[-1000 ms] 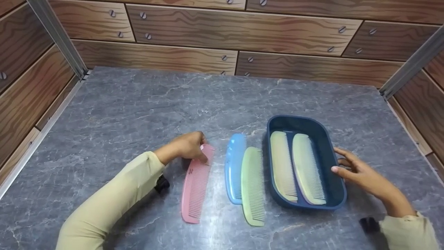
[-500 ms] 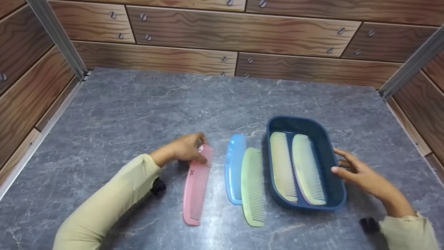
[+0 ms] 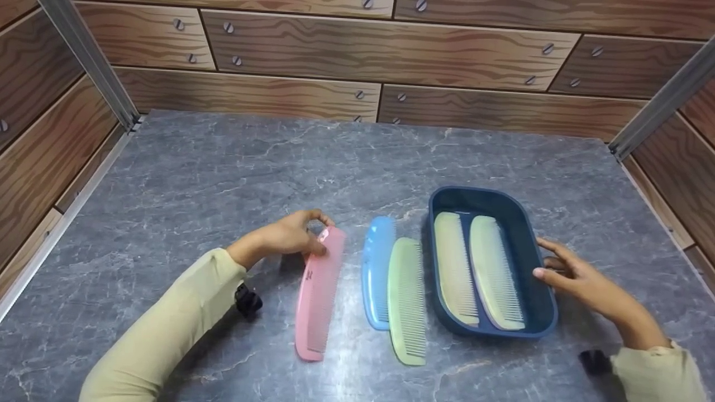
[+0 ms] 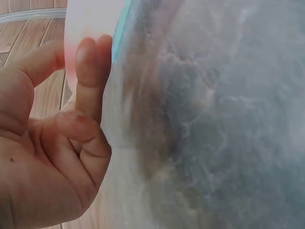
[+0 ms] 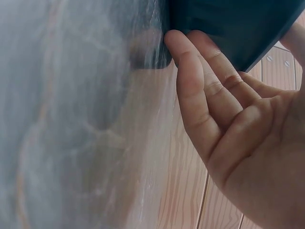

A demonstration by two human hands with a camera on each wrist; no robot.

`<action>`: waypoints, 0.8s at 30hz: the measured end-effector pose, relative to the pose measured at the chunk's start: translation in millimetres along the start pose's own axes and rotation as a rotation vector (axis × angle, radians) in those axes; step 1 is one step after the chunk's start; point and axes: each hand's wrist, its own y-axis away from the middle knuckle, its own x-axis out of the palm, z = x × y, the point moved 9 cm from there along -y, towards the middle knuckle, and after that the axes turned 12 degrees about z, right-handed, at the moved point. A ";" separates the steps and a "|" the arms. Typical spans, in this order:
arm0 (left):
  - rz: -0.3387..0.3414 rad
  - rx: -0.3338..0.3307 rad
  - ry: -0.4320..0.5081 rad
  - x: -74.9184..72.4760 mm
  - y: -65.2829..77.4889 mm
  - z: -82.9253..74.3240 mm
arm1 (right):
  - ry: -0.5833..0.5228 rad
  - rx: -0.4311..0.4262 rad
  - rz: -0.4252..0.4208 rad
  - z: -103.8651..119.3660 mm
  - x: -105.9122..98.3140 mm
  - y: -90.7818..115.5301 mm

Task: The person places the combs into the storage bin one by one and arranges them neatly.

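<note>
My left hand pinches the upper end of a pink comb between thumb and fingers. In the left wrist view, the fingers lie against the pale pink comb. Just right of it, a blue comb and a light green comb lie side by side, overlapping. My right hand holds the right side of a dark blue container, thumb over the rim and fingers along the outer wall. Inside the container lie two pale yellow-green combs, a left one and a right one.
The grey marbled tabletop extends behind the combs to a wood-patterned back wall. Metal corner posts stand at the left and right. Black straps are visible under both sleeves.
My left hand has slid a little left, its thumb moving toward the comb's spine. The pink comb has shifted slightly right at its lower end. The right hand and container stay put.
</note>
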 end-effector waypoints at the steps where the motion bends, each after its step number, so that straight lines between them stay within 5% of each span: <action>1: -0.017 0.012 0.001 -2.4 0.8 -2.6 | 0.000 -0.001 0.000 0.1 -0.1 0.1; 6: -0.097 0.061 0.020 -13.9 4.2 -17.8 | -0.002 -0.003 -0.001 0.6 -0.2 0.5; 15: -0.137 0.146 0.104 -25.6 10.3 -42.7 | 0.005 -0.008 0.004 0.8 1.6 -0.6; 24: -0.213 0.243 0.126 -43.1 15.5 -85.3 | 0.013 0.010 -0.006 -0.4 -0.8 0.1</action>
